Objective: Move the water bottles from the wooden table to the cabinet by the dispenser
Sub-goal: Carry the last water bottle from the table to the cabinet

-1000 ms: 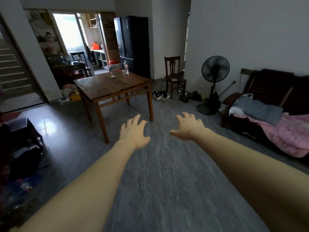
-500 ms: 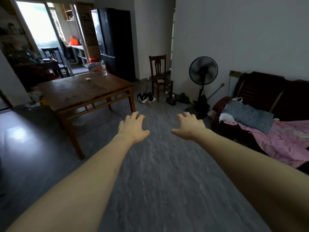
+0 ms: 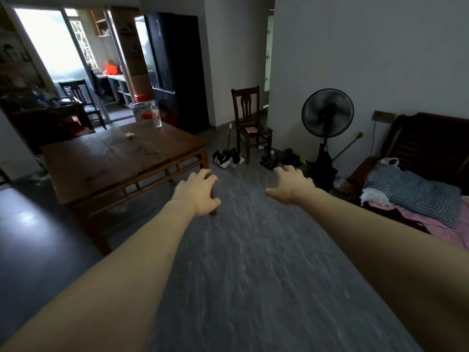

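Observation:
A clear water bottle (image 3: 157, 116) stands upright at the far edge of the wooden table (image 3: 106, 163), which fills the left middle of the head view. My left hand (image 3: 196, 191) is stretched forward, palm down, fingers apart and empty, in front of the table's near right leg. My right hand (image 3: 291, 185) is also held out over the grey floor, fingers spread, holding nothing. Both hands are well short of the bottle. No cabinet or dispenser is in sight.
A small white scrap (image 3: 129, 134) lies on the table. Behind it stand a black fridge (image 3: 177, 72) and a wooden chair (image 3: 250, 120). A standing fan (image 3: 327, 115), shoes and a sofa with bedding (image 3: 416, 194) line the right side. Grey floor (image 3: 253, 262) stretches ahead.
I have moved closer to the table, which now looks larger and sits further left. Both hands stay stretched out and empty; the left hand now overlaps the table's corner leg.

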The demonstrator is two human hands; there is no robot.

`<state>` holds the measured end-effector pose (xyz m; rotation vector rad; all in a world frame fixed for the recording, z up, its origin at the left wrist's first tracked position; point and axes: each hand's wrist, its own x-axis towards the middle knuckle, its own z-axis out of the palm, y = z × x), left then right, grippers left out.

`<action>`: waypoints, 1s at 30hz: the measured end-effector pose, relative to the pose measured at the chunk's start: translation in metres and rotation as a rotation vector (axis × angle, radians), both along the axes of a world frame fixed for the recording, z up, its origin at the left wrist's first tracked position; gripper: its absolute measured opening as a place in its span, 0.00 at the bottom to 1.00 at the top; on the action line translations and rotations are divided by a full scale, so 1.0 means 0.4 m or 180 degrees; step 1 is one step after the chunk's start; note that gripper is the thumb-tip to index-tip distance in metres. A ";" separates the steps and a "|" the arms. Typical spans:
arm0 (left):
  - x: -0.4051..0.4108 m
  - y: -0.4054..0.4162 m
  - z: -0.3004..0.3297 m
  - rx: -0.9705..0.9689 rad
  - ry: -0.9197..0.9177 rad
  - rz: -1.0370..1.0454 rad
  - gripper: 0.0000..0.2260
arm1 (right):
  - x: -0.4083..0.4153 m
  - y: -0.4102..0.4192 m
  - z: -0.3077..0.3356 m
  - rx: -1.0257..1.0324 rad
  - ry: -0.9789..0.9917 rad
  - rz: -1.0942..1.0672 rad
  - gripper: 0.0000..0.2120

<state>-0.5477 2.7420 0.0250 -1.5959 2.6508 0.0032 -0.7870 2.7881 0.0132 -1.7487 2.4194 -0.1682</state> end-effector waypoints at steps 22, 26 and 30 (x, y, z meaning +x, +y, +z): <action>-0.353 -1.054 -0.034 0.0342 -0.0639 -0.0339 0.30 | -0.322 -0.961 -0.019 0.0040 -0.0051 -0.0087 0.36; -0.479 -1.245 -0.019 0.0370 -0.0366 -0.0249 0.30 | -0.446 -1.167 0.015 0.0046 -0.0079 -0.0073 0.35; -0.579 -1.409 -0.032 0.0476 -0.0136 -0.0181 0.29 | -0.543 -1.347 0.013 0.0096 -0.0098 0.0076 0.35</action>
